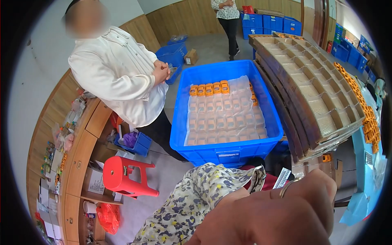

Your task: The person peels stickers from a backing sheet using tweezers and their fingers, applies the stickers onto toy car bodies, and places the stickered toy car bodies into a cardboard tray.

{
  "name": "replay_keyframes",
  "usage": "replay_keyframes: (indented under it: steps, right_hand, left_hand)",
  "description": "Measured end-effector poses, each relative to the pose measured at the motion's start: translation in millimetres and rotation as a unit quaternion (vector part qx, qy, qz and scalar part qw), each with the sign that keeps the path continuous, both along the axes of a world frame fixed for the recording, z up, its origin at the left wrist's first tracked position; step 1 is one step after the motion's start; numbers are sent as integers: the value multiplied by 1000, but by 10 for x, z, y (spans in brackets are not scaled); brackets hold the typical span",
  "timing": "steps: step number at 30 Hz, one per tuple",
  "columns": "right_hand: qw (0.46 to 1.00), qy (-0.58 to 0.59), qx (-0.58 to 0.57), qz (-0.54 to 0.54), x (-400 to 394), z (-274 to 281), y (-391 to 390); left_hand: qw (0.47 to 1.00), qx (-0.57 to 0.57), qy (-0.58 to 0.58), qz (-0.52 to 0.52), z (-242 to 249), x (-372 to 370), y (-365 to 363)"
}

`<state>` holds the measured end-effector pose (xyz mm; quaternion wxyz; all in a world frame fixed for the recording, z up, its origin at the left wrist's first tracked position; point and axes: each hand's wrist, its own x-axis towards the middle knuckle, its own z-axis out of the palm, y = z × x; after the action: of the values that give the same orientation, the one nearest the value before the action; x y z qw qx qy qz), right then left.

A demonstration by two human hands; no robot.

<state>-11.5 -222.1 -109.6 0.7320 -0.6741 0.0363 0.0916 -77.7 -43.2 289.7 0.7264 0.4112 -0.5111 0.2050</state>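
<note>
My left hand [277, 210] is very close to the camera at the lower right, its fingers bent and a ring on one of them. The fingertips are hidden, and I cannot tell what they hold. A floral sleeve [208, 192] covers the arm. Just behind the knuckles shows a white strip [281, 178] with printed black marks. Beyond the arm stands a big blue bin [228, 152]. Inside it lies a translucent plastic tray [220, 122] with car-shaped pockets, and orange toy cars [209, 89] form a row at its far end. My right hand is out of view.
Stacked divided cartons [314, 90] lean right of the bin, with orange parts [369, 126] beyond. A red stool [122, 175] stands left, near wooden cabinets [77, 163]. One person [118, 73] stands left of the bin, hands clasped; another person [228, 20] is farther back.
</note>
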Motion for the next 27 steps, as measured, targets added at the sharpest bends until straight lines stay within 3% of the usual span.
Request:
replay_keyframes:
  steps: [8,12,14,17,18,21,23,27]
  right_hand:
    - [1000,0,13,12,12,-40,-40]
    - [1000,-5,-7,2,34,-222,-52]
    - [999,-27,-15,8,-4,-416,-120]
    - [991,-111,-69,-22,80,-1158,-248]
    - [999,-34,-13,22,14,-262,-138]
    - [999,17,30,-4,-5,-31,-35]
    - [999,42,-14,0,7,54,-6]
    - [1000,23,-13,7,36,-19,26]
  left_hand:
    - [998,23,53,29,44,6,-19]
    - [979,87,166,74,15,42,-59]
    - [959,132,238,79,-25,56,-145]
    - [934,181,303,55,-82,37,-279]
    - [927,191,321,42,-123,15,-311]
    - [913,212,349,-10,-180,-1,-373]
    - [910,217,354,-11,-212,3,-431]
    - [909,225,351,-15,-179,75,-378]
